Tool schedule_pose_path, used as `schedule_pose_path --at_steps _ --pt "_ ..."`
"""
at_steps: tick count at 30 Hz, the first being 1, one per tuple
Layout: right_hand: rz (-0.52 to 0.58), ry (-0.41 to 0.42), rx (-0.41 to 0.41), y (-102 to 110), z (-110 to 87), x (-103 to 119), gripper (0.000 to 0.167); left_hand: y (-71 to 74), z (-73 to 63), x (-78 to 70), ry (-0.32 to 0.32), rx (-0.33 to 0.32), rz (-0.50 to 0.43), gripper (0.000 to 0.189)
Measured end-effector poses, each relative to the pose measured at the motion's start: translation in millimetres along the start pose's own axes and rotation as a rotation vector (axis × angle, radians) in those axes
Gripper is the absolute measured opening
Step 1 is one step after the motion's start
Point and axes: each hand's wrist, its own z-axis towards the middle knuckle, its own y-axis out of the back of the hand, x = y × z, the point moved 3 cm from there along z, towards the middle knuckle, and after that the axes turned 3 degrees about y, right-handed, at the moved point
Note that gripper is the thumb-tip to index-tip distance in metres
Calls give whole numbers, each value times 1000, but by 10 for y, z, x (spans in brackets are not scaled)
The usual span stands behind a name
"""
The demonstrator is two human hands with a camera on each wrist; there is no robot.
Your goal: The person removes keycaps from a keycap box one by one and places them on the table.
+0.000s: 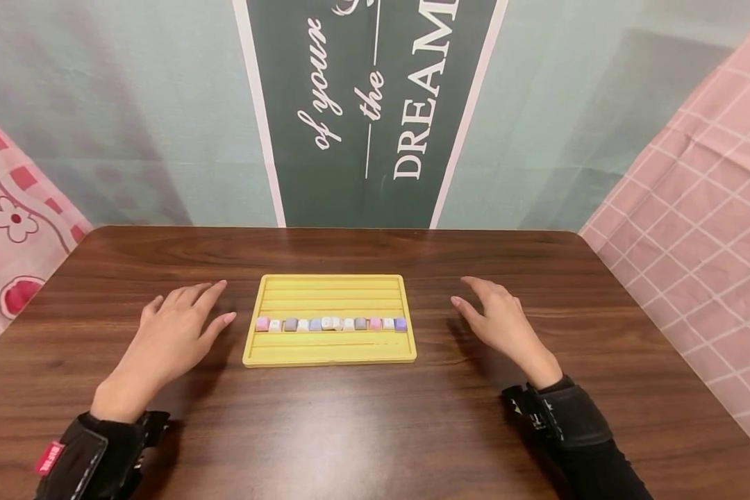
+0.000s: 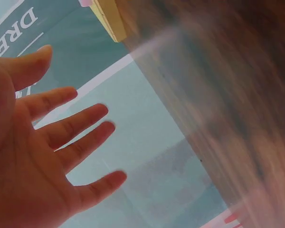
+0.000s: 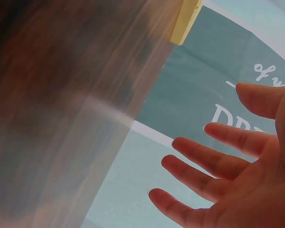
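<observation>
A shallow yellow tray (image 1: 331, 356) with ridges running across it lies on the table between the two hands. Along one of its grooves stands a row of several small cubes like lettered beads or keycaps, among them a pink cube (image 1: 262, 324), a grey cube (image 1: 290, 324) and a purple cube (image 1: 401, 324). Left of the tray is my left hand (image 1: 170, 335), palm down with fingers spread, holding nothing. My right hand (image 1: 503, 323) is to the tray's right, its fingers extended and likewise holding nothing. Both wrist views show the spread fingers and a corner of the tray.
The dark wooden table (image 1: 344, 430) reaches back to a green cloth backdrop (image 1: 362, 201) with white lettering. Pink checked cloth (image 1: 712, 229) hangs on the right, and a pink patterned cloth (image 1: 19, 250) on the left. Black bands are on both wrists.
</observation>
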Motion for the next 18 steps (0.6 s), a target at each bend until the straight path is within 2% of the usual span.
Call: schedule_pose_path --at_steps 6,12,18 --pt "41 1 8 -3 1 137 43 25 -3 -110 -51 -30 8 45" --pt "61 62 3 -42 2 284 33 31 19 -213 -96 -72 1 35" --pt "58 126 58 -113 5 448 17 -4 75 -287 -98 -31 19 34"
